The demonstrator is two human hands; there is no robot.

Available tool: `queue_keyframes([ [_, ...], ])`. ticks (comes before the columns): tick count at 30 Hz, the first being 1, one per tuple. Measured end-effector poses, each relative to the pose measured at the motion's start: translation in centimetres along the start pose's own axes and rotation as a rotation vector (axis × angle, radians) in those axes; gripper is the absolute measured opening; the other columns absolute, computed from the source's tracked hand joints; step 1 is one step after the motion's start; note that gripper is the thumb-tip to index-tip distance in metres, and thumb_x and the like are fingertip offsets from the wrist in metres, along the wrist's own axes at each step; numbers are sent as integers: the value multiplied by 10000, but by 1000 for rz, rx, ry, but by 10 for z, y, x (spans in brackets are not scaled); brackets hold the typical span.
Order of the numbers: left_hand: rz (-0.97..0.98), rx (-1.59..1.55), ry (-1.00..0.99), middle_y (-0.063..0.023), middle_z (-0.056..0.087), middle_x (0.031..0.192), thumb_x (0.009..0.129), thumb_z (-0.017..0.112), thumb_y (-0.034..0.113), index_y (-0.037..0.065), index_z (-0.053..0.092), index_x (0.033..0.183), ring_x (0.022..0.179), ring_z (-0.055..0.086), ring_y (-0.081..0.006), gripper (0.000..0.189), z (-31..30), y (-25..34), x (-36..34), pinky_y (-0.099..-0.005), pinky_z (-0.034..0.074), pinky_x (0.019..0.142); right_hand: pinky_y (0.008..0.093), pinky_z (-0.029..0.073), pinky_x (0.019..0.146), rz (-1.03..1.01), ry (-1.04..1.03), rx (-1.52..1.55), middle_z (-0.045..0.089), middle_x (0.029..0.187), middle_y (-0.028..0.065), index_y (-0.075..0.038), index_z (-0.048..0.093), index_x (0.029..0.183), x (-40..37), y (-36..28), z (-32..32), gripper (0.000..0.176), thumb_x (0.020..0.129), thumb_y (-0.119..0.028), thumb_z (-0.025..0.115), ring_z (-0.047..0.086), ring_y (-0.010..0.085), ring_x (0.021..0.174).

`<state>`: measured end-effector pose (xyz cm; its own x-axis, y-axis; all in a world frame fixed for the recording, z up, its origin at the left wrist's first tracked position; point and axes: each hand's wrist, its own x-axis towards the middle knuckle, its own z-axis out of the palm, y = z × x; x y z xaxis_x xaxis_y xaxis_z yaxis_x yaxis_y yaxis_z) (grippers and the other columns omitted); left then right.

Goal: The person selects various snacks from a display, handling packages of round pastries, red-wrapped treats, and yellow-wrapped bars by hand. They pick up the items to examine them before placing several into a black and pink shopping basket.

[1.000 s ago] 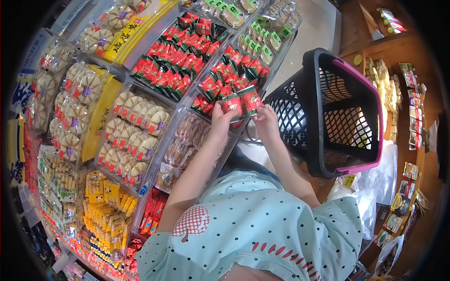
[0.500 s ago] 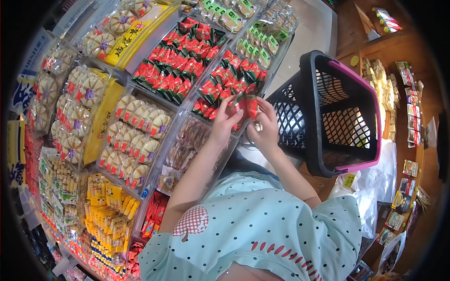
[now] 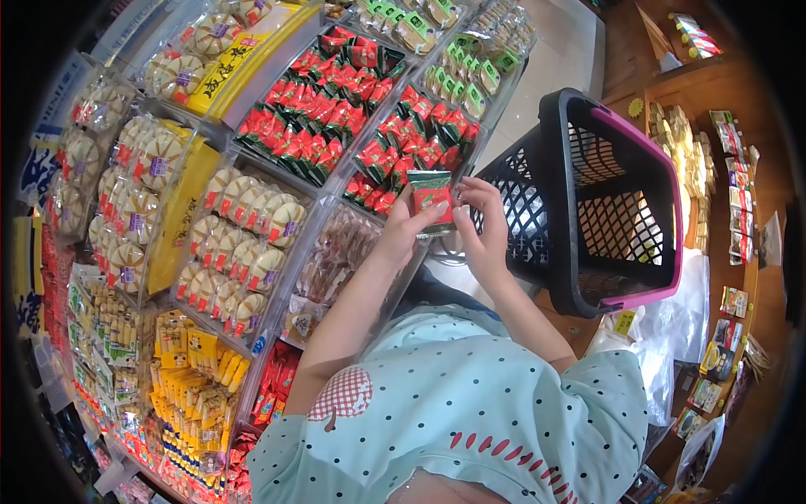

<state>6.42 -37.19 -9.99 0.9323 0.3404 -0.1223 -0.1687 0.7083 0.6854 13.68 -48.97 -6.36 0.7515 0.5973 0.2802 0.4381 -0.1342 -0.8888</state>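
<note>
A red and green wrapped packet (image 3: 431, 198) is upright between my hands, its printed face toward me. My left hand (image 3: 406, 223) is closed on its left side, with the thumb across the front. Beside the packet's right edge is my right hand (image 3: 484, 220), its thumb and fingers apart. Behind the packet lies a bin of similar red and green packets (image 3: 403, 151), and a larger bin of them (image 3: 315, 113) is to the left.
A black shopping basket (image 3: 550, 202) with a pink handle stands just right of my hands. Clear dividers separate bins of round wrapped cakes (image 3: 243, 244), green-labelled packets (image 3: 462, 74) and yellow packets (image 3: 197, 378). Wooden shelves (image 3: 768, 109) run along the right.
The packet has turned so its broad face shows. My right hand has moved slightly right, away from it, and its fingers have spread.
</note>
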Motion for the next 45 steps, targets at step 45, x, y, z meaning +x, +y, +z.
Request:
queue_keyframes([
  [45,558,349,430,-115,455,1196,905,456,31,16,265,1256,1085,473,-157,400,-56,111,-52,-293,358,955,199,393,633,217,-35,603,545,870,5,-39,518,986,95,-16,133,226,800,-61,645,472,55,715],
])
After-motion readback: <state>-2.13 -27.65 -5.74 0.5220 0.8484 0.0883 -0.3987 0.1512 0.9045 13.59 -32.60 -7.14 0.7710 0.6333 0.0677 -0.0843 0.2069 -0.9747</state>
